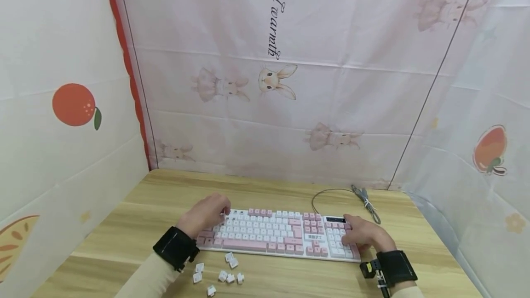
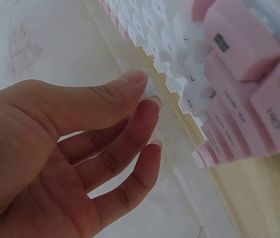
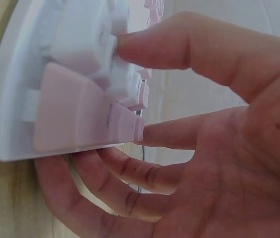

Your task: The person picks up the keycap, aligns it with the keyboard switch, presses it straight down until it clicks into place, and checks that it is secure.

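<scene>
A pink and white keyboard (image 1: 256,231) lies across the table. At its upper left corner is my left hand (image 1: 204,215); the left wrist view shows its thumb and fingers pinching a small white keycap (image 2: 150,89), mostly hidden by the fingertips, above the keys. Small dark spots show among the keys beside this hand. My right hand (image 1: 364,231) grips the keyboard's right end. In the right wrist view its thumb presses on the white number-pad keys (image 3: 83,42), while the other fingers curl against the side and underneath, next to a tall pink key (image 3: 68,109).
Several loose white keycaps (image 1: 230,278) are scattered on the table in front of the keyboard's left half. A bundled cable (image 1: 363,197) lies behind its right end. Printed curtains (image 1: 248,118) hang at the back and both sides of the wooden table (image 1: 136,224).
</scene>
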A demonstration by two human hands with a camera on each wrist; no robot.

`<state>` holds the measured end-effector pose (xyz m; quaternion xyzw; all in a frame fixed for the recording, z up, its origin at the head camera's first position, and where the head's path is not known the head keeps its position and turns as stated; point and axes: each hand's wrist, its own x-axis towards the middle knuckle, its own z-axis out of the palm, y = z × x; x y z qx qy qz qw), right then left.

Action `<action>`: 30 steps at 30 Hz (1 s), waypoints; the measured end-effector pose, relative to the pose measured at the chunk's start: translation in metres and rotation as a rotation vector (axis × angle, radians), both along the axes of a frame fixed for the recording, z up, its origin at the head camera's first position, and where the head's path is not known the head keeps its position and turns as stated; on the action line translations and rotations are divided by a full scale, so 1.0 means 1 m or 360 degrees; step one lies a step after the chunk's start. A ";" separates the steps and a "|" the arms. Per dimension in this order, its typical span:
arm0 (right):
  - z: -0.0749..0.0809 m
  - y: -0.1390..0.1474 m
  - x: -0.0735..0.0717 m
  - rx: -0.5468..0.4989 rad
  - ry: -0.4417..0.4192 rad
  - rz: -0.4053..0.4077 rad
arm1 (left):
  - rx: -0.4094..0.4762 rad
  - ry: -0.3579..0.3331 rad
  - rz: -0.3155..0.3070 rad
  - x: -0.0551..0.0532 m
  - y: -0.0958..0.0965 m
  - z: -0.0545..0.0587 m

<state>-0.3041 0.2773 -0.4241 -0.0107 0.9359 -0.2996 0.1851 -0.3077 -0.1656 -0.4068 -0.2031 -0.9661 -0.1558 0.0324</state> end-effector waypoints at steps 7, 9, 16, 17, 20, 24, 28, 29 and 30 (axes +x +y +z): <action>-0.001 0.000 -0.001 -0.0007 0.0001 0.0003 | -0.0011 0.0002 -0.0003 -0.001 0.001 -0.001; -0.001 0.000 -0.002 -0.0016 0.0019 0.0010 | -0.0022 0.0007 -0.0011 -0.001 0.002 0.000; -0.002 0.001 -0.001 -0.0041 0.0010 0.0037 | -0.0023 -0.0029 0.0002 -0.003 0.004 -0.002; -0.003 0.000 -0.001 -0.0040 0.0002 0.0037 | -0.0018 -0.0046 0.0006 -0.003 0.004 -0.004; -0.005 0.000 0.001 -0.0027 -0.0003 0.0041 | -0.0007 -0.0092 0.0004 -0.003 0.002 -0.007; -0.004 -0.001 0.001 -0.0008 0.0015 0.0043 | 0.0015 -0.0105 -0.0017 -0.004 0.001 -0.007; -0.002 -0.001 -0.001 0.0012 0.0031 0.0042 | 0.0030 -0.0087 -0.0037 -0.006 0.001 -0.005; -0.001 -0.001 -0.001 0.0017 0.0033 0.0045 | 0.0034 -0.0090 -0.0040 -0.006 0.000 -0.005; -0.001 0.000 -0.002 0.0020 0.0032 0.0046 | 0.0038 -0.0095 -0.0045 -0.007 0.000 -0.005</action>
